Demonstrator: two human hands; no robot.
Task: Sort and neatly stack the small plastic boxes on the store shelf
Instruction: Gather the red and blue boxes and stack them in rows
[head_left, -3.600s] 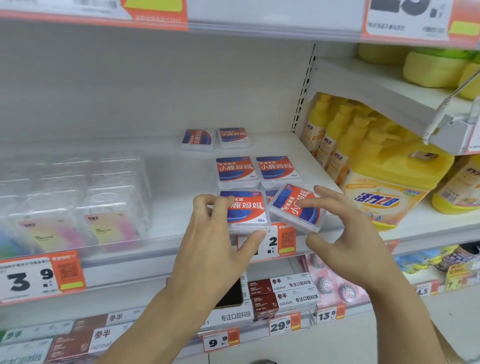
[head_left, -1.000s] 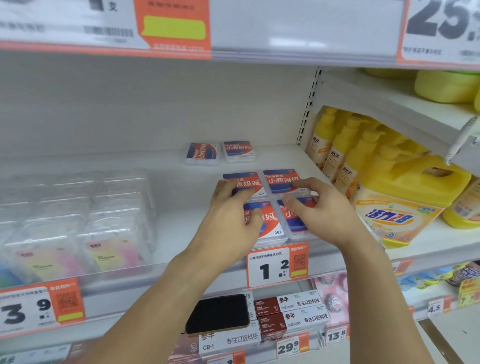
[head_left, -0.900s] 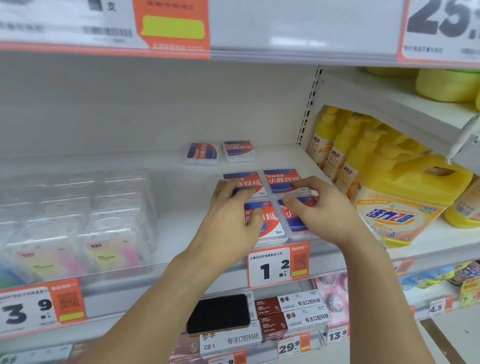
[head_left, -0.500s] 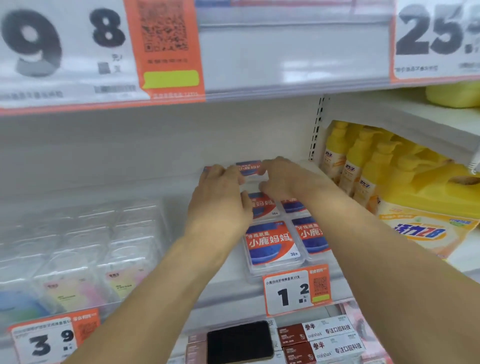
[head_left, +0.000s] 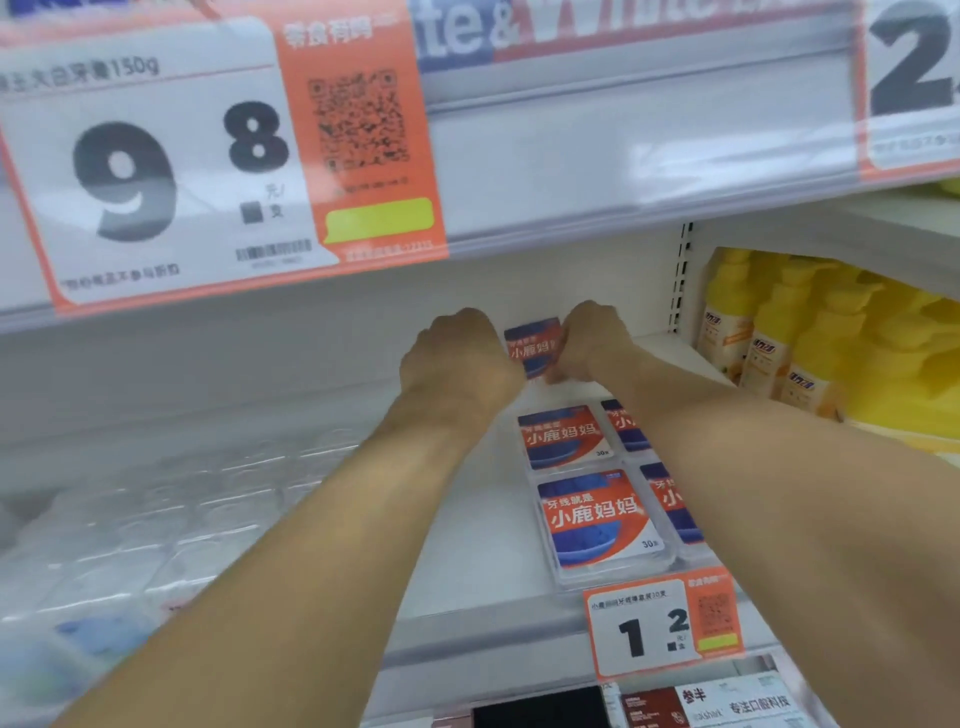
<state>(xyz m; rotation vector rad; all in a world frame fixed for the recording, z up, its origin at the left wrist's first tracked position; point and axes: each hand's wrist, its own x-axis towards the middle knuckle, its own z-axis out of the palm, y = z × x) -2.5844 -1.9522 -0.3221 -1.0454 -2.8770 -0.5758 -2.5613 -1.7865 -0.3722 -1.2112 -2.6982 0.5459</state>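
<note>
Small clear plastic boxes with red and blue labels lie flat on the white shelf (head_left: 467, 545). One front box (head_left: 597, 519) sits near the shelf lip, another box (head_left: 563, 436) behind it, and two more are partly hidden under my right forearm. At the back of the shelf both hands reach in together. My left hand (head_left: 457, 358) and my right hand (head_left: 592, 340) grip a tilted back box (head_left: 532, 351) between them, raised off the shelf.
Yellow detergent bottles (head_left: 769, 343) stand to the right past the upright. Clear plastic packs (head_left: 156, 519) fill the shelf's left side. The upper shelf edge with a price tag (head_left: 171, 166) hangs low overhead. A 1.2 price tag (head_left: 660, 629) marks the shelf lip.
Both hands left the front boxes, reached to the back of the shelf and closed on a back box, now tilted up. The camera moved closer and higher.
</note>
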